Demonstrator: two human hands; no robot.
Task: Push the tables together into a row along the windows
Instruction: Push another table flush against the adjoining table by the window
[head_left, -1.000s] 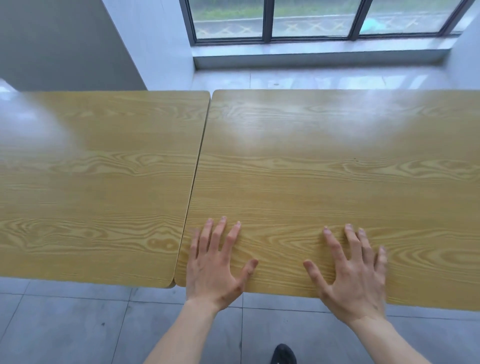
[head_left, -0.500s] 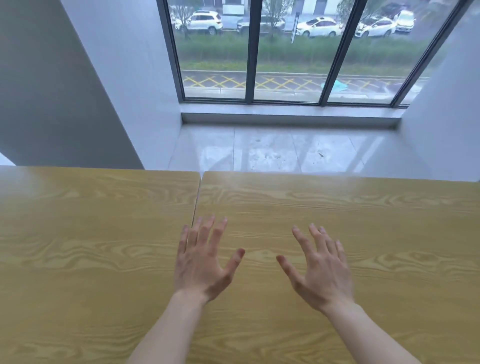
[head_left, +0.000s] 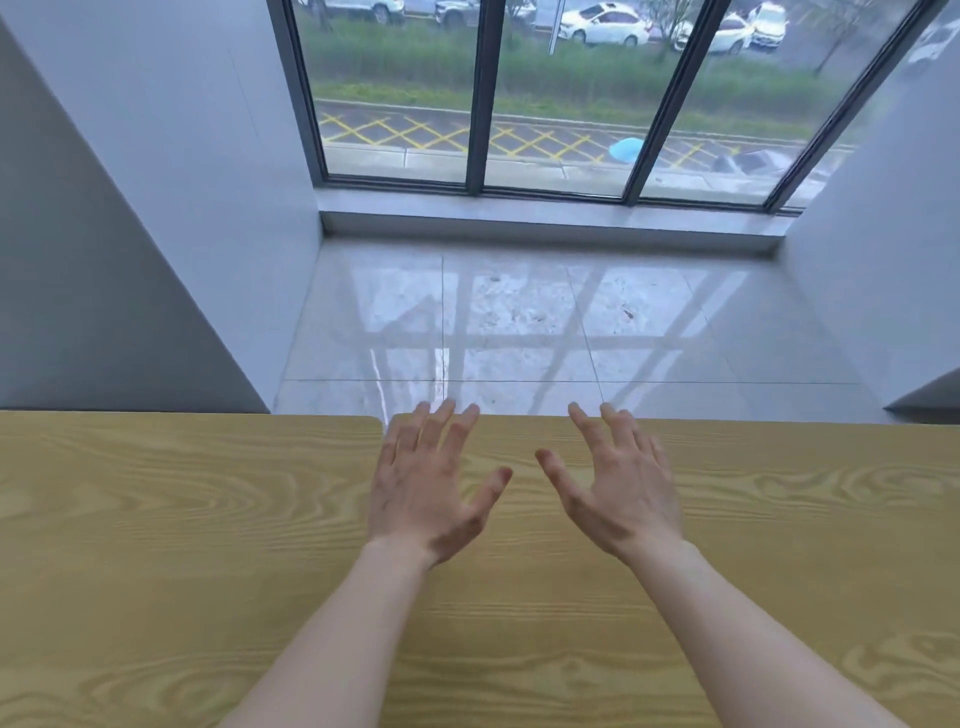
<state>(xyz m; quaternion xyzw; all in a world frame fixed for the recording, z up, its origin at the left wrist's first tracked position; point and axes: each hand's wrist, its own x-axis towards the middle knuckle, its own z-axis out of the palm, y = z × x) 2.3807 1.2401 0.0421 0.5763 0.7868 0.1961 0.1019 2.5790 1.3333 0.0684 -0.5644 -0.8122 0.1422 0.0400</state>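
Two wooden tables are set side by side below the windows (head_left: 550, 93): the left table (head_left: 171, 530) and the right table (head_left: 810, 519), their inner edges meeting, though most of the seam is hidden by the left hand (head_left: 428, 493) and its forearm. Both hands are held palm down above the right table near its far edge, fingers spread and nothing grasped, the right hand (head_left: 621, 488) just beside the left; contact with the wood cannot be told. A glossy tiled floor (head_left: 545, 322) is seen between the tables and the window sill (head_left: 550, 223).
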